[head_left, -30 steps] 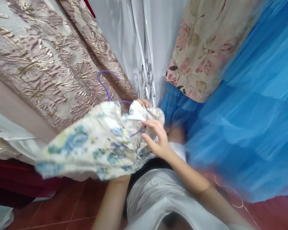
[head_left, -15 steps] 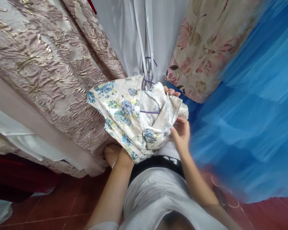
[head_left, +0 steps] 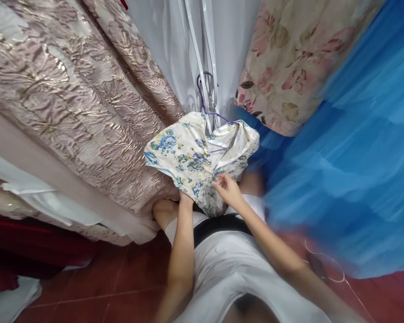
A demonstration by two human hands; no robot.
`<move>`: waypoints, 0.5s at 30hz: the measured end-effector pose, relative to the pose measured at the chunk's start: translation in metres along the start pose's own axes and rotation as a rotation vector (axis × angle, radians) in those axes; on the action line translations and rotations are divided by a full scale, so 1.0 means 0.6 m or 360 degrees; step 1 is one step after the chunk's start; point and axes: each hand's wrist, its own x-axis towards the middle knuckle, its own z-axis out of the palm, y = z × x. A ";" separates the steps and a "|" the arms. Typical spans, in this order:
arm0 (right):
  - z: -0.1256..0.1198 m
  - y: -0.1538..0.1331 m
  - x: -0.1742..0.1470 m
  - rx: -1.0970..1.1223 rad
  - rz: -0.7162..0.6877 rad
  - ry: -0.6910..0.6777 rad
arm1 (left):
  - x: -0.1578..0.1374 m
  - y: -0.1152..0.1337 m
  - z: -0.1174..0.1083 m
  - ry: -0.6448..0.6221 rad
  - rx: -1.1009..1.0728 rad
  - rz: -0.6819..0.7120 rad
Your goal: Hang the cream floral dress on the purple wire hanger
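Note:
A cream blouse with blue flowers [head_left: 188,154] hangs on a purple hanger [head_left: 202,92], its V-neck facing up at me. The hanger's lower bar crosses the neck opening. My left hand [head_left: 186,197] goes in beneath the blouse at its lower left, and its fingers are hidden by the cloth. My right hand [head_left: 228,188] is at the front below the V of the neck, thumb and fingers drawn together in a pinch at the fabric. The right shoulder of the blouse sits over the hanger's arm.
White straps [head_left: 197,49] hang down past the hanger. A pink and gold embossed fabric [head_left: 97,103] hangs at left. To the right hang a pink-flowered cloth [head_left: 289,67] and blue tulle [head_left: 336,179]. A cable [head_left: 340,269] lies on the red tiled floor [head_left: 121,282].
The blouse's right shoulder has been spread over the hanger. My right hand has moved from the right edge to the front middle. My left fingertips have gone from view under the cloth.

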 end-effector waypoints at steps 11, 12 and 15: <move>0.036 0.020 0.064 0.0102 0.0136 0.0023 | -0.049 -0.018 0.051 0.1130 -0.0500 -0.0090; 0.033 0.018 0.056 0.0191 0.0178 -0.0005 | -0.054 -0.013 0.054 0.1192 -0.0302 0.0022; 0.023 0.009 0.029 0.0450 0.0269 -0.0064 | -0.062 0.004 0.072 0.0838 -0.0039 0.0352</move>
